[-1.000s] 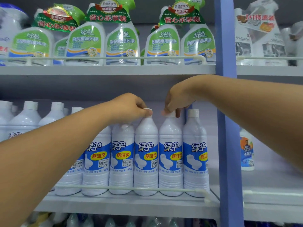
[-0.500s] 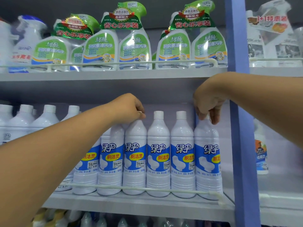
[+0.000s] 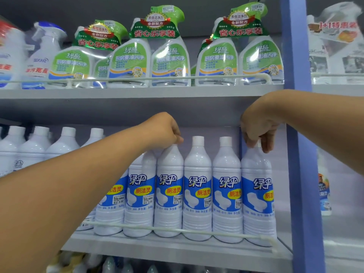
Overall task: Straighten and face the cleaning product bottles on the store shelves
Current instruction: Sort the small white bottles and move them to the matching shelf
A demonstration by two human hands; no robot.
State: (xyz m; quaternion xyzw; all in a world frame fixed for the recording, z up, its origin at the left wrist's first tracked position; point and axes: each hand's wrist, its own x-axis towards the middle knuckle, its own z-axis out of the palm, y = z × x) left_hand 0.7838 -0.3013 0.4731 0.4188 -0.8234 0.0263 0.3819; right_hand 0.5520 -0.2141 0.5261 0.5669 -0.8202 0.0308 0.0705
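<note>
The right hand [image 3: 258, 128] has shifted to pinch the end white plastic toilet-cleaner bottle [image 3: 258, 194]; the left hand [image 3: 163, 131] pinches another bottle's cap [image 3: 169, 190], both being faced.

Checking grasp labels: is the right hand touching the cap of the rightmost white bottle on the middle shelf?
Touching. The head view shows the right hand with fingers curled round the cap of the rightmost white bottle, hiding most of it.

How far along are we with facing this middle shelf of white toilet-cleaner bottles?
Roughly midway. Done: the two capped bottles between the hands face forward. In hand: the left hand grips one bottle's cap, the right hand pinches the end bottle, whose label sits turned rightward. Left: the far-left bottles, labels partly turned away.
</note>
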